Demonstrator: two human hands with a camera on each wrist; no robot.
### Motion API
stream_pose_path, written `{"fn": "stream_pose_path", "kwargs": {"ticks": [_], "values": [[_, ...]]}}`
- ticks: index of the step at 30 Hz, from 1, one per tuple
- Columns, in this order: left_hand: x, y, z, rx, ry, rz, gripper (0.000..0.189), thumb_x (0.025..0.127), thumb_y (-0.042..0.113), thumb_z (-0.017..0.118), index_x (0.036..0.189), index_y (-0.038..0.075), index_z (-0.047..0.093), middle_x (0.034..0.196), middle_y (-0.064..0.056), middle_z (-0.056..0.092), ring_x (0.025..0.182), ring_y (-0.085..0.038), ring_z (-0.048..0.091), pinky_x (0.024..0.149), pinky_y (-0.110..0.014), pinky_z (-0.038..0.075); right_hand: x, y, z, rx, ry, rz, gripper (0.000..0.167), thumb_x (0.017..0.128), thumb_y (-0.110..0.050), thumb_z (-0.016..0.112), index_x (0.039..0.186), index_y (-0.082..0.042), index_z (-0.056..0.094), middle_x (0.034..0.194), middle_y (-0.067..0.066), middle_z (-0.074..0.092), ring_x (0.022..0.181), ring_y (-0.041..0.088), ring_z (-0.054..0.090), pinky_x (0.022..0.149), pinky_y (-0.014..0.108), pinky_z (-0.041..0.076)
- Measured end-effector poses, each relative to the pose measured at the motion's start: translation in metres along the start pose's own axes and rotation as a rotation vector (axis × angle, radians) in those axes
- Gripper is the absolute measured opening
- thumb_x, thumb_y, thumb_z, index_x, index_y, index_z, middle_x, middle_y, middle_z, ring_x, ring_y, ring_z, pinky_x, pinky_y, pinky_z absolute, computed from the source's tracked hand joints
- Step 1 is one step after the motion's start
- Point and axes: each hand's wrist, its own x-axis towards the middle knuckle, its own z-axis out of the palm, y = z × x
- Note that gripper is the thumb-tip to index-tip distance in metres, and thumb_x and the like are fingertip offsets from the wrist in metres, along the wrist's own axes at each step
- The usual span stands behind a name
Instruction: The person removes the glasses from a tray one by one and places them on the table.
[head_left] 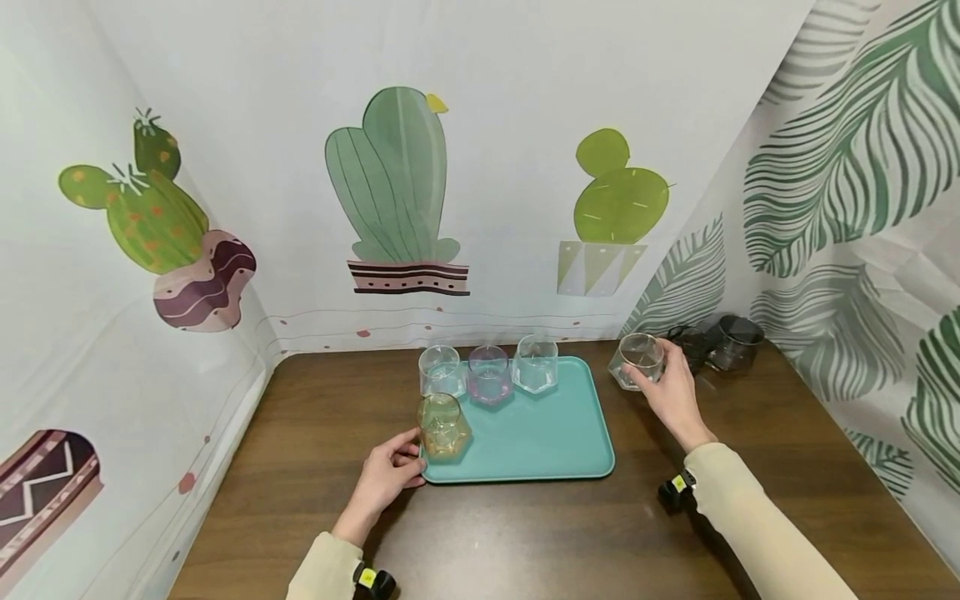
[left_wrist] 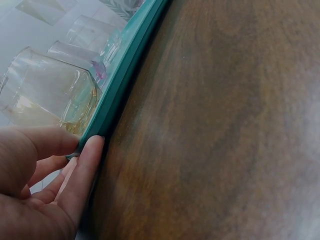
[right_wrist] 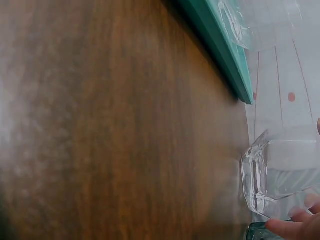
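Note:
A teal tray (head_left: 540, 433) lies on the brown table with several hexagonal-based glasses on it. An amber glass (head_left: 444, 429) stands at its left side. Along the back are a clear glass (head_left: 441, 372), a purple-tinted glass (head_left: 489, 377) and another clear glass (head_left: 536, 367). My left hand (head_left: 386, 471) pinches the tray's rim (left_wrist: 112, 102) near the front left corner, beside the amber glass. To the right of the tray, my right hand (head_left: 671, 396) holds a clear glass (head_left: 639, 362) between thumb and fingers. Whether this glass touches the table I cannot tell.
Dark grey glasses (head_left: 735, 343) stand at the back right corner, just beyond my right hand. A wall cloth with printed cacti (head_left: 401, 183) closes off the back, and leaf-patterned cloth (head_left: 847, 167) hangs at the right.

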Motion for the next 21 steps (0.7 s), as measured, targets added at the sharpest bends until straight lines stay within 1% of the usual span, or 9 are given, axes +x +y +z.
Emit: {"fn": "stream_pose_path", "kwargs": {"ticks": [2,10,14,18,21], "values": [[-0.001,0.0,0.0,-0.002,-0.001,-0.002,0.055,0.088,-0.014,0.069,0.141,-0.009,0.058,0.105,-0.017,0.061,0.083,-0.021,0.064,0.064,-0.035,0.067,0.001,0.001,0.001,-0.002,-0.003,0.009,0.079,0.096,-0.025,0.076,0.153,0.007,0.031,0.143,0.036,0.041,0.127,0.051,0.047,0.096,0.065,0.048],[-0.001,0.001,0.001,0.002,-0.004,-0.005,0.054,0.088,-0.014,0.069,0.141,-0.009,0.058,0.105,-0.018,0.061,0.082,-0.02,0.064,0.065,-0.033,0.067,0.007,0.002,0.002,-0.001,-0.023,0.025,0.083,0.099,-0.031,0.074,0.156,0.008,0.028,0.147,0.036,0.039,0.128,0.052,0.045,0.099,0.067,0.047],[0.001,-0.001,0.001,-0.003,0.002,-0.004,0.054,0.088,-0.015,0.069,0.141,-0.009,0.058,0.105,-0.018,0.062,0.082,-0.021,0.064,0.064,-0.035,0.067,0.008,0.002,0.002,-0.009,-0.016,0.027,0.083,0.099,-0.031,0.074,0.156,0.009,0.028,0.148,0.036,0.04,0.133,0.053,0.044,0.103,0.067,0.046],[0.001,-0.002,0.001,0.0,0.004,0.0,0.054,0.088,-0.015,0.069,0.141,-0.009,0.058,0.105,-0.018,0.061,0.083,-0.021,0.064,0.064,-0.035,0.067,0.01,0.002,0.002,-0.014,-0.008,0.051,0.083,0.098,-0.029,0.075,0.156,0.009,0.029,0.149,0.035,0.043,0.138,0.052,0.041,0.109,0.066,0.043],[0.001,-0.001,0.0,-0.002,0.004,0.0,0.054,0.088,-0.015,0.069,0.141,-0.01,0.058,0.105,-0.018,0.061,0.083,-0.021,0.064,0.064,-0.035,0.067,0.012,0.001,0.001,-0.031,-0.02,0.066,0.085,0.098,-0.031,0.075,0.157,0.008,0.028,0.151,0.035,0.042,0.141,0.052,0.04,0.111,0.066,0.043]]}}
